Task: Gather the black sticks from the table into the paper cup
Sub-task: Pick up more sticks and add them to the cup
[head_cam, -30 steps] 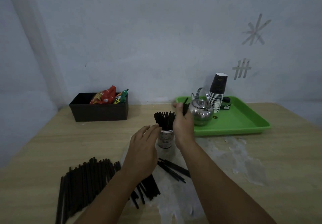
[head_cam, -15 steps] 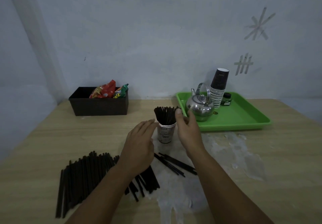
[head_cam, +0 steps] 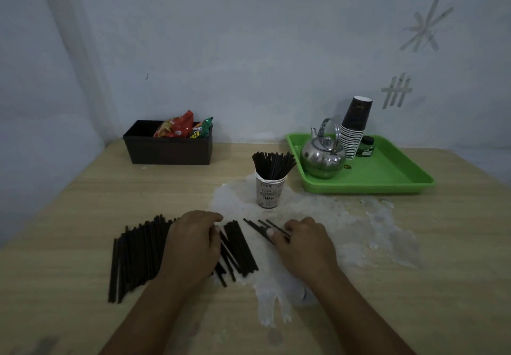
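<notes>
A white paper cup (head_cam: 269,193) stands upright mid-table, packed with black sticks (head_cam: 273,164). A large pile of black sticks (head_cam: 138,252) lies on the table to the near left, and more sticks (head_cam: 240,244) lie between my hands. My left hand (head_cam: 193,247) lies palm down on the right end of the pile with its fingers curled; the grip is hidden. My right hand (head_cam: 304,244) is low on the table, its thumb and fingertips pinching a few loose sticks (head_cam: 255,224) in front of the cup.
A green tray (head_cam: 387,177) at the back right holds a steel kettle (head_cam: 322,158), a stack of dark paper cups (head_cam: 355,125) and a small bottle (head_cam: 366,147). A black box (head_cam: 166,153) with snack packets sits back left. A white patch (head_cam: 276,285) marks the tabletop.
Both hands have come down and back from the cup to the table. The right hand, which was at the cup's rim, now touches the loose sticks; the left now rests on the pile.
</notes>
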A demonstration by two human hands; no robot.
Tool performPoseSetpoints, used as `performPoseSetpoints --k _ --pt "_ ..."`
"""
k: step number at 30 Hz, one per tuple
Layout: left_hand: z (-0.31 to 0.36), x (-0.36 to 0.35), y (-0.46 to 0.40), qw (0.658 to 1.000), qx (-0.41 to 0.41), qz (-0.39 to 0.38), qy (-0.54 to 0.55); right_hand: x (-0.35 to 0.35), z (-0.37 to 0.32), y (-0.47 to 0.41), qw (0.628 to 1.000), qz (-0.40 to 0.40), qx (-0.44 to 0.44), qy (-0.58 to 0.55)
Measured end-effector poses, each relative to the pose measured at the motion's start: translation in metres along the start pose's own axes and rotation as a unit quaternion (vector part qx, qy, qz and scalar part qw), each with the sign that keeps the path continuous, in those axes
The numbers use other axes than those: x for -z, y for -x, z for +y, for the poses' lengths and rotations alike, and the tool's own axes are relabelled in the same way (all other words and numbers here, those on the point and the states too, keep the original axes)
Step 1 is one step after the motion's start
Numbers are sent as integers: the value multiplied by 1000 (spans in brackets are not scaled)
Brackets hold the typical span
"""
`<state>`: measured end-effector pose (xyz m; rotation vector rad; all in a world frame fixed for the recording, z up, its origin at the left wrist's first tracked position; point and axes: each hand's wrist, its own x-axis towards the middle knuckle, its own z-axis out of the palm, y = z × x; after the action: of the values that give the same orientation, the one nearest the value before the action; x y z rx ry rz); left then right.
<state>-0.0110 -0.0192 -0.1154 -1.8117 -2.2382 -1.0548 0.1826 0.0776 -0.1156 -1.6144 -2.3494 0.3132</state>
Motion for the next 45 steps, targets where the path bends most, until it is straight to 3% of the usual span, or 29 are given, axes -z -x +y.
performPoseSetpoints --k 5,12,17,21,26,36,40,45 --pt "-6 3 8 999 28 44 10 -10 -29 11 999 -21 38 29" --pt "-11 -1 10 998 54 17 12 -18 -53 12 995 -52 72 55" --pt "-9 -9 11 1000 -5 -12 0 -5 -44 1 993 -95 68 -23" --pt "-3 -22 12 995 -58 -69 -44 -1 -42 -2 994 -91 62 -23" --pt "-5 -27 13 990 -61 -101 -75 -4 -46 -1 994 -92 58 -15" --pt "-8 -30 15 992 -55 -95 -68 -5 -48 0 996 -78 42 11" --pt "-8 -29 14 991 -56 -96 -75 -2 -41 0 997 -65 47 -21" --pt "-7 -29 14 991 -62 -91 -77 6 -25 -4 979 -4 94 -181"
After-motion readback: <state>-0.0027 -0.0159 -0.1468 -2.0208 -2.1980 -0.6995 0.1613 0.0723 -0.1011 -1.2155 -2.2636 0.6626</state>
